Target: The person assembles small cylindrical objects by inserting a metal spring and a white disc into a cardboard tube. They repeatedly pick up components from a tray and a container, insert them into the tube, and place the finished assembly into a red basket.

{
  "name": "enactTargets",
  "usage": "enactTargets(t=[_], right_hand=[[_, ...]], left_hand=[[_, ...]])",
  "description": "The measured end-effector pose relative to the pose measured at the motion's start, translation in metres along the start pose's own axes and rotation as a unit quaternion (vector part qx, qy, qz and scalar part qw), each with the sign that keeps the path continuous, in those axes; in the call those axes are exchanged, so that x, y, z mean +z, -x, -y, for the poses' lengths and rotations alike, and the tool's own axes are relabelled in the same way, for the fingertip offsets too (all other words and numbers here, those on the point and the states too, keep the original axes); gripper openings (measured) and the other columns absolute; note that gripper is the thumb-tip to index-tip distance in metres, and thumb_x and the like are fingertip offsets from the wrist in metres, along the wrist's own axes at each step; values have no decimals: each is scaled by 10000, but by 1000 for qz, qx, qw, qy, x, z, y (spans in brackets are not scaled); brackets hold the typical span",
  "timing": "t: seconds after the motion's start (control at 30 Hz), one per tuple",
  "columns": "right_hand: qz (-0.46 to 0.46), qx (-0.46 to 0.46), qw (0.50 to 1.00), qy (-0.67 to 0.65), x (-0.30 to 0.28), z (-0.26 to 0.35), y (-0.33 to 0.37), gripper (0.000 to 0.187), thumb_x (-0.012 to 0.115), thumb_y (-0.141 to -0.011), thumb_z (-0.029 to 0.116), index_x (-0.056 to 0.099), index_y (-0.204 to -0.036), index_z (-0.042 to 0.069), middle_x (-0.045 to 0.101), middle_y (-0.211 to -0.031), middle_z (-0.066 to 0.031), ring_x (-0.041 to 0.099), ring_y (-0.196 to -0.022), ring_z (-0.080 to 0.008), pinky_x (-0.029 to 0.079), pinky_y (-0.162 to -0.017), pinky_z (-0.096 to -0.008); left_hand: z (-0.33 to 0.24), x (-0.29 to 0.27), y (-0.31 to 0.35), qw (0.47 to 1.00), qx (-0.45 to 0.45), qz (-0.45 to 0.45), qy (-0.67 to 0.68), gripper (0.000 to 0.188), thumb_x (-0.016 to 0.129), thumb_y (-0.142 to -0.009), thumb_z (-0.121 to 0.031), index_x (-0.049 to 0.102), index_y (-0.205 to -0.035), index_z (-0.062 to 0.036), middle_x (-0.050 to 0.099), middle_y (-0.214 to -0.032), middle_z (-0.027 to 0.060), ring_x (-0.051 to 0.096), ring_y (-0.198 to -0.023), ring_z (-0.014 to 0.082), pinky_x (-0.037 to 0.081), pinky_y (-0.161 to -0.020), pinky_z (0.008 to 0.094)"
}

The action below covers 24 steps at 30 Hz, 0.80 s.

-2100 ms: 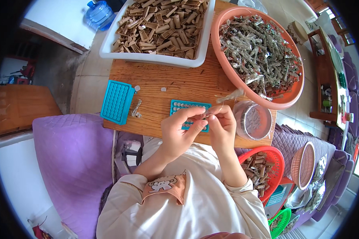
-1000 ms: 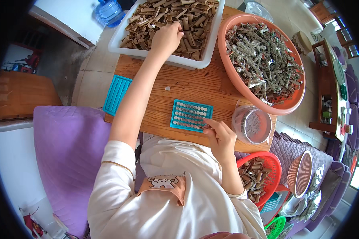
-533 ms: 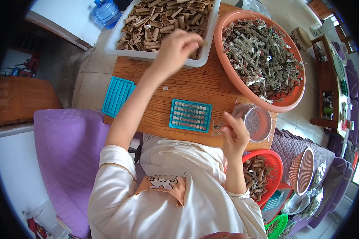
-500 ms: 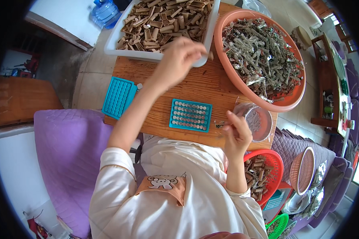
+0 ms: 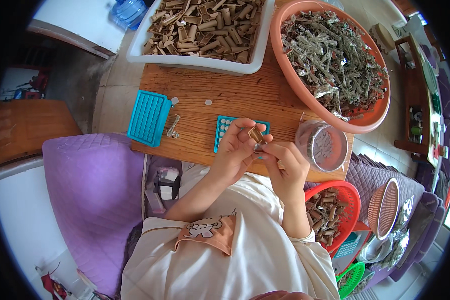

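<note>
My left hand (image 5: 233, 154) holds a small brown half-tube piece (image 5: 256, 135) between thumb and fingers. From the other side my right hand (image 5: 287, 162) pinches at the lower end of that piece. A small shiny bit (image 5: 258, 148) shows where the fingertips meet; what it is I cannot make out. Beneath the hands lies a teal mould tray (image 5: 218, 134) with pale round discs in its wells, largely covered by my fingers. To the right of my right hand stands a clear round tub (image 5: 312, 134) with greyish discs in it.
A white bin (image 5: 257, 57) of brown half-tubes and an orange basin (image 5: 297, 82) of crumpled clear wrappers fill the wooden table's far side. Another teal mould tray (image 5: 147, 120), a wrapper scrap (image 5: 173, 127) and loose pale discs (image 5: 208, 102) lie left. A red basket (image 5: 354, 200) stands low right.
My left hand has come down from over the white bin to above the teal tray, now with a brown half-tube. My right hand has moved left to meet it.
</note>
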State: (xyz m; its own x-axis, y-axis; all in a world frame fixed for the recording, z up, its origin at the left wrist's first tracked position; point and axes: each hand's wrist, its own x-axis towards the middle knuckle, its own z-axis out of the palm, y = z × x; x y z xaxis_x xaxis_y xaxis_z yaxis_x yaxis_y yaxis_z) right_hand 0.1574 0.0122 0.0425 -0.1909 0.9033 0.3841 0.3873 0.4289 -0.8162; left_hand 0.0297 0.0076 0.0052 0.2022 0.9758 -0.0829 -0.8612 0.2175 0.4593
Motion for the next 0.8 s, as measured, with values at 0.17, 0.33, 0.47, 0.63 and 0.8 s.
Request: enactTargets(t=[0.17,0.33,0.47,0.63,0.8], right_hand=[[-4,25,999,-23,-6,-1,-1,168,607,-659,-75,584,-798,17,562,-709,-67,547,-561,-142,442,-465,-234],[-93,46,994,-26,1,1,1,159,589,-642,-98,573,-756,12,521,-637,-58,485,-494,-117,383,-423,-206],[-109,17,992,-57,14,-4,11,176,581,-631,-110,568,-760,9,504,-619,-60,447,-467,-126,347,-407,-225],[-153,34,985,-72,18,-3,15,167,585,-648,-101,562,-768,11,477,-586,-39,395,-429,-80,295,-370,-206],[-172,37,983,-59,19,-2,19,166,585,-656,-101,560,-779,7,468,-585,-37,375,-416,-71,274,-360,-195]], left_hand=[[3,-1,3,1000,9,-12,-16,313,494,-842,-91,360,-1124,-95,452,-1142,73,495,-1023,195,465,-799,295],[12,-1,7,991,76,3,-109,308,499,-835,-70,376,-1118,-82,461,-1157,80,492,-1027,191,449,-835,303],[14,1,9,986,96,21,-136,305,520,-817,-44,398,-1096,-65,481,-1142,89,494,-1028,192,443,-845,305],[13,4,12,982,95,23,-165,306,539,-796,-15,418,-1074,-57,496,-1125,104,495,-1036,201,445,-844,311],[13,6,11,977,100,35,-187,275,545,-786,2,442,-1037,-47,509,-1110,121,492,-1046,218,442,-854,313]])
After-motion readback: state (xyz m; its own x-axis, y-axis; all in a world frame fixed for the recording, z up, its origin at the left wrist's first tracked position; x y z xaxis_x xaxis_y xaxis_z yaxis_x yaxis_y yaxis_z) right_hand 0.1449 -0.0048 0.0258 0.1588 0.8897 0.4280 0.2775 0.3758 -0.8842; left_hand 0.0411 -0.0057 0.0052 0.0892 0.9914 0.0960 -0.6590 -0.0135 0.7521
